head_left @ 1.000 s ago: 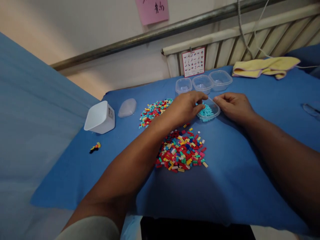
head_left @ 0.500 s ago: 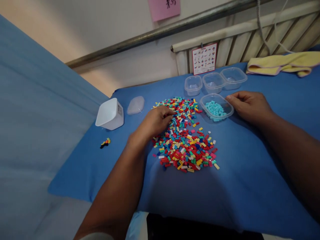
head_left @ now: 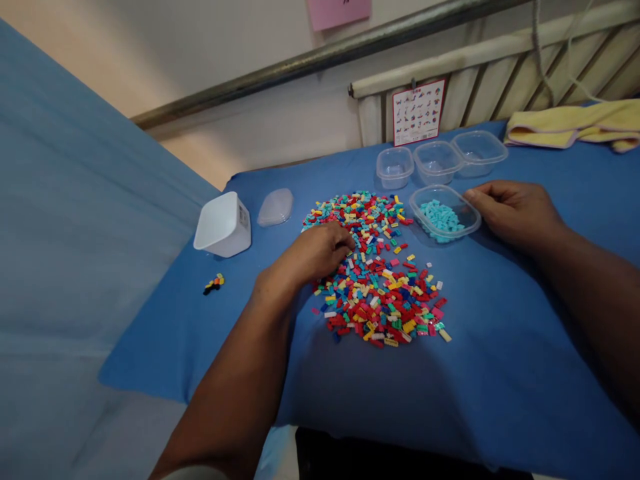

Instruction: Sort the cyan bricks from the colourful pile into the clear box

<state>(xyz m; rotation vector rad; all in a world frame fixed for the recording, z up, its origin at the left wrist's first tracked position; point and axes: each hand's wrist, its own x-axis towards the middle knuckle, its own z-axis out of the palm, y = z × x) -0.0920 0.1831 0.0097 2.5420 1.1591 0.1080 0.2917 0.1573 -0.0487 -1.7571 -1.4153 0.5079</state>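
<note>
My left hand (head_left: 326, 249) rests at the left side of a pile of small multicoloured toy bricks (head_left: 385, 300). Its fingers are curled down and pinched together among the bricks; what they hold, if anything, is hidden. At the right, my right hand (head_left: 520, 212) pinches the right rim of a clear plastic container (head_left: 469, 227). Light-blue bricks (head_left: 441, 217) cover the bottom of this container, which stands on the blue cloth just right of the pile.
Three clear containers (head_left: 395, 168) stand in a row behind the pile. Leftward lie a clear lid (head_left: 276, 207), a white tub (head_left: 225, 227) and several black and yellow pieces (head_left: 215, 284). A yellow cloth (head_left: 560, 127), a picture card (head_left: 418, 113) and a radiator (head_left: 465, 77) are at the back.
The view has shifted slightly, moving the scene a little. My left hand has moved slightly nearer to me along the pile, while my right hand stays at the container rim.
</note>
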